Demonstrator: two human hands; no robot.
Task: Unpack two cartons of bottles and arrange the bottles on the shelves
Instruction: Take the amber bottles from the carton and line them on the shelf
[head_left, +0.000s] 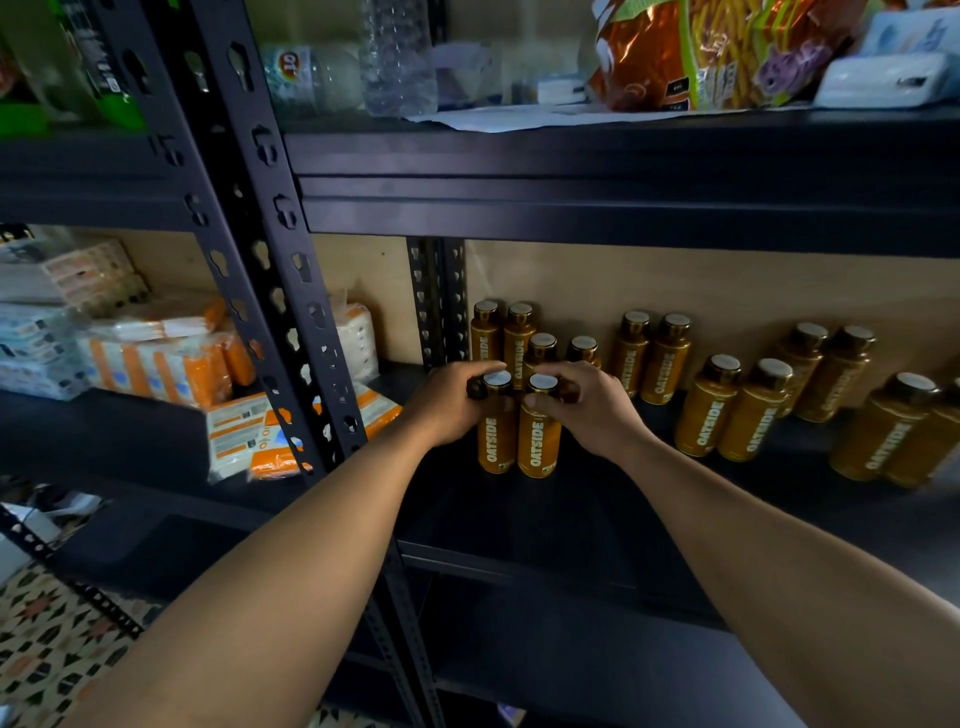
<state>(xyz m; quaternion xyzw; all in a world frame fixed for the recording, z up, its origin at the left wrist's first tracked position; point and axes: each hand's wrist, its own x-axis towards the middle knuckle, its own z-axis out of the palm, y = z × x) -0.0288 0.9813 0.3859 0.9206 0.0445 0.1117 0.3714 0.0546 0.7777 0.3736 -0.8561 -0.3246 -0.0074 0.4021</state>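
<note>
Evidently, the left bottle is gripped at its cap by the left hand and the right bottle by the right hand, both stood upright and touching on the shelf, probably so the double file of bottles behind is extended.

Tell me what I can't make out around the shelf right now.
- Head view, hands: the left hand and right hand cover the two front bottles' shoulders; further bottles beneath them cannot be told.
- Head view, right edge: the rightmost bottle is cut off.
- Cartons: outside the frame.
- Small label print: blurred.
</note>
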